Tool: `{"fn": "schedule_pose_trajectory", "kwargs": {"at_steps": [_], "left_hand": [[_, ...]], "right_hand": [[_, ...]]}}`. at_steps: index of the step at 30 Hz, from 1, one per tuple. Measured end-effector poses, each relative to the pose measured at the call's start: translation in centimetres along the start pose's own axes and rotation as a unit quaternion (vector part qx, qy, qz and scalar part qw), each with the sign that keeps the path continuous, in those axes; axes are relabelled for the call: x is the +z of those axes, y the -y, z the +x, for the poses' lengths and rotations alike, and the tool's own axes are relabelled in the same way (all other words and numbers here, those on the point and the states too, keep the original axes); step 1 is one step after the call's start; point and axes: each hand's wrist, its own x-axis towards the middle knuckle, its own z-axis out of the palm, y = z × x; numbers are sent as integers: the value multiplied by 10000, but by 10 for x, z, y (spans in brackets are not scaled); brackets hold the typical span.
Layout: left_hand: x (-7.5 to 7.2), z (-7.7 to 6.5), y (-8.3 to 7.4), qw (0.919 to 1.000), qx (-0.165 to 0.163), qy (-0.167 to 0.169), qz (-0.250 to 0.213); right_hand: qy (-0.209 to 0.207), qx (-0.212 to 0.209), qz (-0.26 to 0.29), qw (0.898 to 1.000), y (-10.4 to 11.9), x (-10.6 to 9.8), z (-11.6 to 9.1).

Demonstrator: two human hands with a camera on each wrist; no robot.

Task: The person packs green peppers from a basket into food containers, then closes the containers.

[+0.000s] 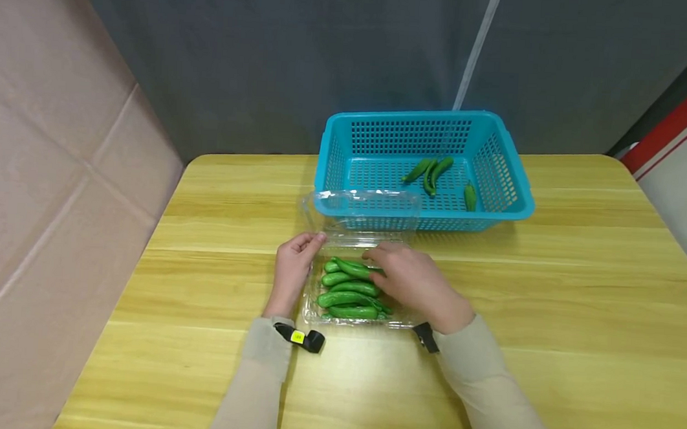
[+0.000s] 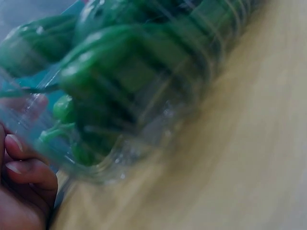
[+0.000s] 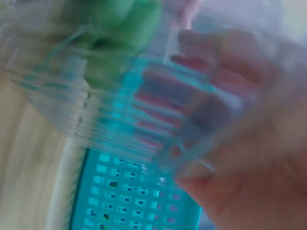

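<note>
A clear plastic clamshell box (image 1: pixel 308 315) lies on the table with its lid (image 1: pixel 368 240) folded back. Several green peppers (image 1: pixel 347 299) lie side by side in its base. My left hand (image 1: pixel 294 267) pinches the box's left edge near the hinge; curled fingers (image 2: pixel 33 172) show beside the plastic in the left wrist view. Over the right part of the base, my right hand (image 1: pixel 412 280) holds the end of a green pepper (image 1: pixel 352 269) between thumb and fingers. That pepper's right end is hidden under the hand. The right wrist view is blurred, with fingers (image 3: pixel 240 57) seen through clear plastic.
Behind the box stands a blue plastic basket (image 1: pixel 509 213), and the lid overlaps its front left rim. A few green peppers (image 1: pixel 433 177) lie inside it. The wooden table (image 1: pixel 579 285) ends at a dark grey curtain (image 1: pixel 257 74) at the back.
</note>
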Motion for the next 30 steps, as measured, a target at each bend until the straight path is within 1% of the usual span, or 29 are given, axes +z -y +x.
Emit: {"fn": "schedule_pose_trajectory", "kwargs": {"at_steps": [3, 5, 9, 10, 12, 17, 24, 27, 30], "left_hand": [[0, 0, 0, 10000, 24, 26, -22], [-1, -3, -8, 10000, -36, 70, -24], [-1, -3, -8, 10000, -33, 66, -21], [-1, -3, -8, 10000, -41, 67, -4], [0, 0, 0, 10000, 27, 35, -2], [1, 0, 1, 10000, 23, 1, 36], [0, 1, 2, 10000, -47, 61, 17], [-1, 0, -1, 9998, -108, 145, -52], [-2, -4, -13, 9997, -98, 199, -100]], "right_hand": [[-37, 32, 37, 10000, 0, -5, -1], [-88, 50, 74, 9999, 0, -8, -2], [-195, 13, 208, 9996, -2, -12, -4], [-220, -5, 213, 9995, -3, -13, -4], [-278, -44, 230, 9993, -4, -15, -5], [-305, 10, 220, 9993, -7, -21, -7], [-152, 172, 398, 9989, -11, -30, -12], [-123, 226, 450, 9987, -13, -34, -14], [-131, 263, 462, 9985, -16, -39, -16]]}}
